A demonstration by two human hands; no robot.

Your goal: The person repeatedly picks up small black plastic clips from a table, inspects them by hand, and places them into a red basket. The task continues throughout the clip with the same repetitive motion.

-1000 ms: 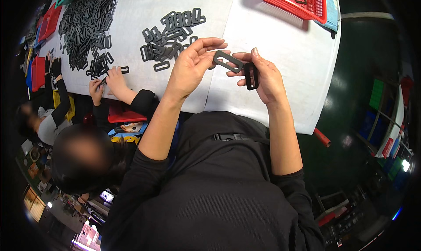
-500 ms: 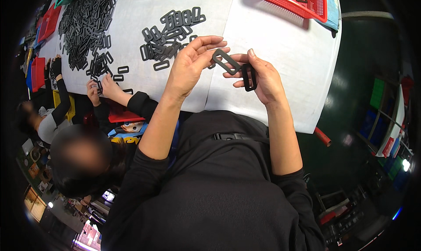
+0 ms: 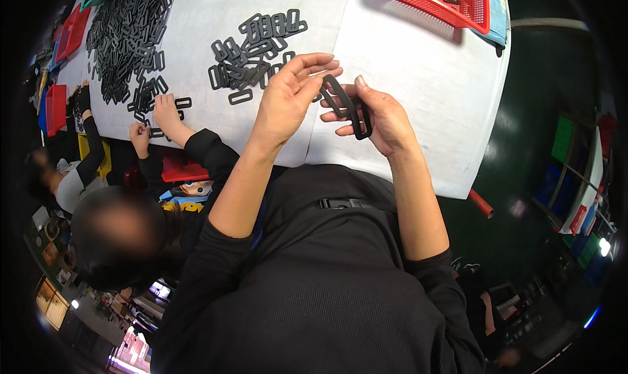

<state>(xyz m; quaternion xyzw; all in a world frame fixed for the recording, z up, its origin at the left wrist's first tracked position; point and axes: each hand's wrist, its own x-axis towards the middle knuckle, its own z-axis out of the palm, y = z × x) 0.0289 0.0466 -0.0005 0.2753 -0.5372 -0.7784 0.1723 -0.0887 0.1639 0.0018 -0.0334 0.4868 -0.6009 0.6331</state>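
Between thumb and fingers, my left hand (image 3: 286,102) pinches a black rectangular strap loop (image 3: 333,83) by its upper end, tilted. My right hand (image 3: 387,124), palm turned up, has a second black loop (image 3: 362,136) lying against its fingers, held under the thumb side. The two loops overlap from this angle, and whether they touch I cannot tell. Beyond my left hand, a small heap of the same black loops (image 3: 252,47) lies on the white table (image 3: 405,80).
A large pile of black loops (image 3: 127,44) covers the table's left side. At far right stands a red basket (image 3: 451,11) with several loops inside. A co-worker's hands (image 3: 167,116) handle loops at left; another person (image 3: 72,184) sits beyond. A red pipe end (image 3: 481,204) sticks out near the table's right corner.
The loop in my left hand has turned more edge-on and now overlaps the other one. My right hand has shifted slightly left. The co-worker's hand has moved up toward the loops.
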